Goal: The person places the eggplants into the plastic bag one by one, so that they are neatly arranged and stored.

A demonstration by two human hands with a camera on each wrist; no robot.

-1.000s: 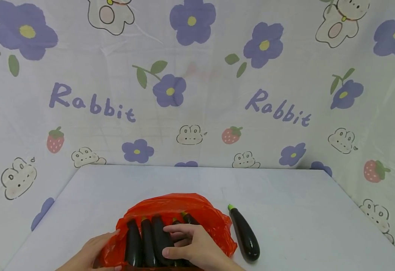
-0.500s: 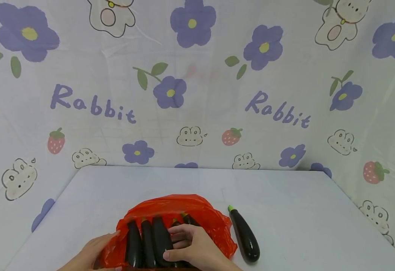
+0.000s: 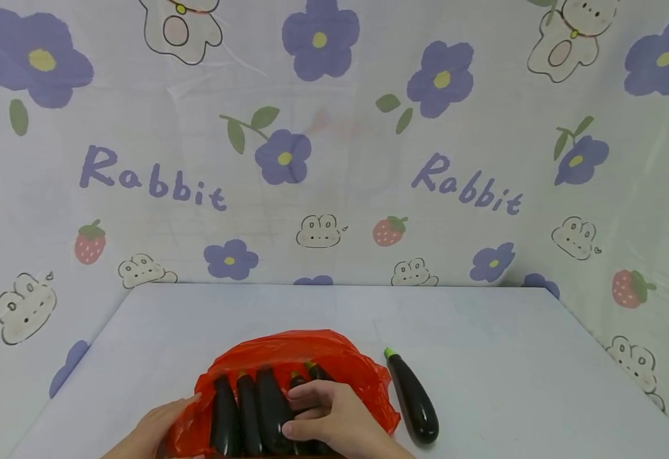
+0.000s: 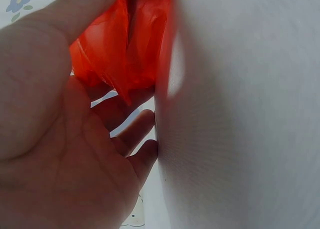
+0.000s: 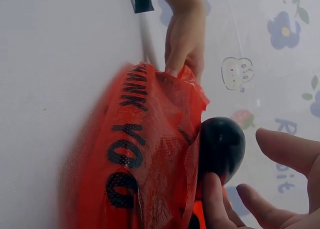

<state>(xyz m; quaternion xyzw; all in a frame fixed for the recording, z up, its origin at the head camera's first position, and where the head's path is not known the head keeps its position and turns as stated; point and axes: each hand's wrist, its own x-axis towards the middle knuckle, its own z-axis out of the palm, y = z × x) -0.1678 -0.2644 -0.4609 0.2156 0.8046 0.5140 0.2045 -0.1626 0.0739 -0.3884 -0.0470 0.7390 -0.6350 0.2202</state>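
A red plastic bag [image 3: 340, 347] lies at the table's front with its mouth toward me. Several dark eggplants [image 3: 273, 411] lie side by side inside, green stems pointing away. My left hand [image 3: 153, 427] holds the bag's left edge between thumb and fingers, as the left wrist view also shows. Over the bag's right part, my right hand [image 3: 340, 414] has its fingers loosely bent beside the middle eggplant. In the right wrist view, a rounded eggplant end [image 5: 222, 146] sticks out of the bag; a fingertip [image 5: 214, 191] is against it, while the thumb stands apart.
One loose eggplant [image 3: 413, 398] lies on the white table [image 3: 512, 363] just right of the bag. A white cloth [image 3: 357, 172] printed with flowers and rabbits hangs behind and around the table. Black lettering [image 5: 125, 149] marks the bag's underside.
My right hand has drawn slightly rightward; its index finger and thumb reach less far over the middle eggplant. The left hand stays at the bag's edge. The head view has shifted a little.
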